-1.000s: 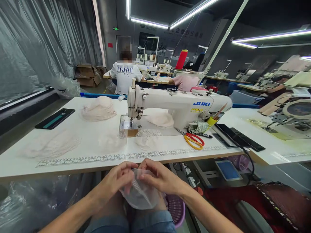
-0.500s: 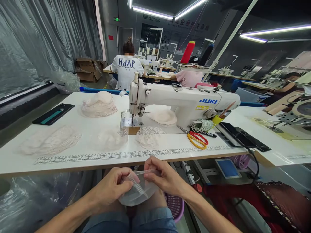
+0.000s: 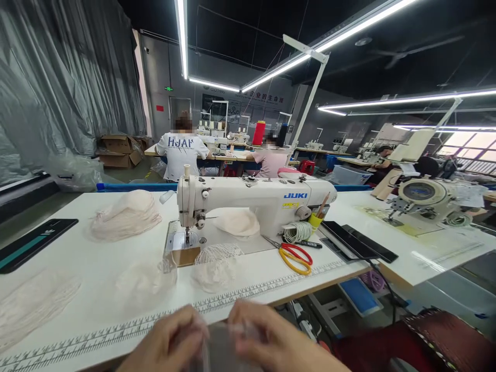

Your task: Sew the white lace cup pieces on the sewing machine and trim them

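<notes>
My left hand (image 3: 174, 338) and my right hand (image 3: 265, 336) are side by side at the bottom, just in front of the table's front edge. Both are closed and smeared by motion. Stretched between them is a piece of sheer mesh fabric (image 3: 222, 347), its lower part cut off by the frame. Beyond the hands stands a white sewing machine (image 3: 236, 194), with a pale fabric piece (image 3: 240, 223) under its arm. Nearest on the tabletop are a small pile of sheer lacy pieces (image 3: 217, 268) and another sheer pile (image 3: 145, 279).
Scissors (image 3: 296, 258) with red and yellow handles lie right of the piles. A stack of pale cup-shaped pieces (image 3: 126, 214), more sheer pieces (image 3: 34, 299) and a dark phone-like slab (image 3: 36, 243) are at left. A printed ruler (image 3: 155, 321) runs along the front. Two people sit ahead.
The view has tilted up and shifted, so my hands sit lower in the frame. Both still grip the sheer mesh fabric, now more blurred.
</notes>
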The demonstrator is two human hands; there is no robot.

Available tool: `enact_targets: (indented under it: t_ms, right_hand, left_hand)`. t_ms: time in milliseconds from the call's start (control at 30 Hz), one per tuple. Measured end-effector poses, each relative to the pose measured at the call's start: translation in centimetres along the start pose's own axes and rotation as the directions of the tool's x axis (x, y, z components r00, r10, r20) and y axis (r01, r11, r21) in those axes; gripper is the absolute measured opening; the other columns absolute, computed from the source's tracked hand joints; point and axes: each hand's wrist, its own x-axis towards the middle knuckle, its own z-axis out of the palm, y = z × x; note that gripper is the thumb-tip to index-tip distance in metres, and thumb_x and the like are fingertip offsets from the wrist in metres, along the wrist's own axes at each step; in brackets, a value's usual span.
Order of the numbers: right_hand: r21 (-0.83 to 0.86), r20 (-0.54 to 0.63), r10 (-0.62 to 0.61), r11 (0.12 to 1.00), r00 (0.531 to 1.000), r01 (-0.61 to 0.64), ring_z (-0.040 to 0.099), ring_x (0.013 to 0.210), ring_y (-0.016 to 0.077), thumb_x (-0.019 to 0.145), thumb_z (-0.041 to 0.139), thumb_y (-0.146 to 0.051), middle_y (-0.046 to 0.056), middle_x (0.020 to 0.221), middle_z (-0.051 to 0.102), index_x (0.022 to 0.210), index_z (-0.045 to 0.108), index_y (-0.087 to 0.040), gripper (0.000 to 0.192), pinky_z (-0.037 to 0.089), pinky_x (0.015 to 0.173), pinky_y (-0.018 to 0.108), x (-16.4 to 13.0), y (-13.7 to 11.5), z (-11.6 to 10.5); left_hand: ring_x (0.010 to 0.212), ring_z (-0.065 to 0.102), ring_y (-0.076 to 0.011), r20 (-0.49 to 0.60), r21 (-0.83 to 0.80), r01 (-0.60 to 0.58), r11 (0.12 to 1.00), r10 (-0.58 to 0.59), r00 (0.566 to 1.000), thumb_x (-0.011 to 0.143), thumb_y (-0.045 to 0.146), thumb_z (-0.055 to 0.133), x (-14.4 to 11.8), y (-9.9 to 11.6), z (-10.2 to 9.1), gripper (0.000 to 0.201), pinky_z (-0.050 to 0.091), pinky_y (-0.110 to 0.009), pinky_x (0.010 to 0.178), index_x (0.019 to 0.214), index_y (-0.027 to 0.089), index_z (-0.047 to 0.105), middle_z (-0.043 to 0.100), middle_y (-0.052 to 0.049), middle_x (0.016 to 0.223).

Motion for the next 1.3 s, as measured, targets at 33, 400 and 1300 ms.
enact_targets:
  t_ms: [33,400,1300]
  right_hand:
    - [0.019,-0.026,0.062,0.998,0.998,-0.062,0.051,0.058,0.0092,0.090,0.045,-0.041,0.000,0.069,0.056,0.079,0.052,-0.016,0.028,0.039,0.049,0.018,1.5,0.7,-0.7]
    - [-0.560,-0.260,0.248,0.749,0.933,-0.355,0.060,0.074,0.0239,0.085,0.050,-0.021,0.008,0.078,0.065,0.093,0.053,-0.017,0.010,0.033,0.059,0.027,11.3,9.5,-4.9]
    - [-0.479,-0.018,-0.444,0.790,0.896,0.382,0.056,0.085,0.0159,0.088,0.043,-0.005,0.010,0.102,0.061,0.101,0.054,-0.016,0.020,0.047,0.074,0.028,13.4,3.7,0.3]
  left_hand:
    - [0.055,0.054,-0.0136,-0.001,0.014,0.006,1.000,-0.006,1.000,0.083,0.050,0.043,1.7,0.1,-0.5,0.034,0.041,-0.021,0.051,0.079,0.018,0.054,0.057,0.001,0.063]
    - [0.100,0.054,-0.0266,-0.285,0.724,0.006,0.689,0.291,0.913,0.089,0.031,0.037,4.6,-2.2,-10.4,0.031,0.042,-0.040,0.084,0.110,0.026,0.059,0.058,-0.008,0.112]
    - [0.085,0.056,-0.0219,-0.201,0.415,-0.003,0.910,0.095,0.975,0.084,0.026,0.048,10.1,-5.3,-13.9,0.018,0.042,-0.036,0.079,0.089,0.020,0.065,0.064,-0.003,0.085]
